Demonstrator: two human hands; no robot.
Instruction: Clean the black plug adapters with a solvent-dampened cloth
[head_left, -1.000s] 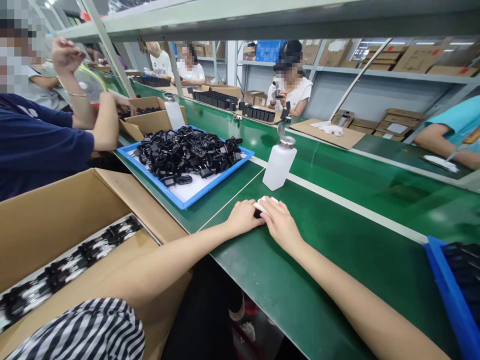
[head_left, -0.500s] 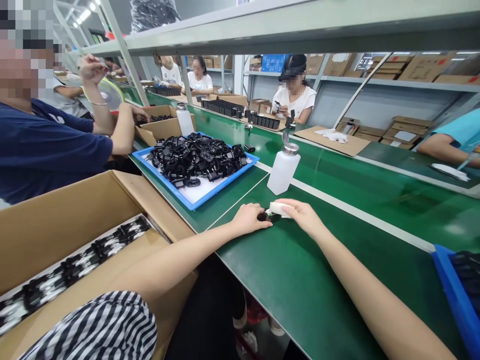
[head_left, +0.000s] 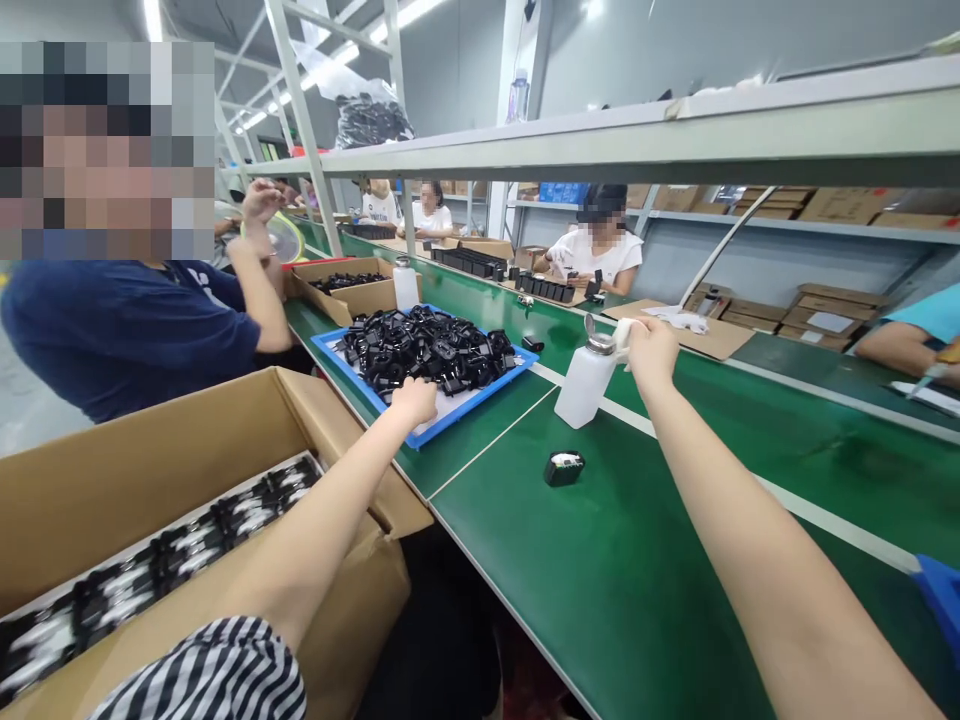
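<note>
My left hand (head_left: pixel 416 402) reaches over the near edge of a blue tray (head_left: pixel 480 408) heaped with small black plastic parts (head_left: pixel 431 345). Its fingers are curled closed among the nearest parts, and what they hold, if anything, is hidden. My right hand (head_left: pixel 652 352) is closed on a folded white cloth (head_left: pixel 622 340), held against the metal top of a white plastic pump bottle (head_left: pixel 581 388) whose lid is flipped up. A small black casing (head_left: pixel 564 468) with white and green pieces showing in its open top rests alone on the green table, nearer to me than the bottle.
An open cardboard box (head_left: pixel 150 440) with rows of black and white parts stands at my left. Beyond the tray are another bottle (head_left: pixel 406 285) and a carton (head_left: pixel 360 297). A shelf beam (head_left: pixel 600 140) crosses overhead. Co-workers sit to the left and across the table.
My left hand has let go of the black casing and moved left to the tray. My right hand has carried the white cloth up from the casing to the bottle's top. The view has tilted up.
</note>
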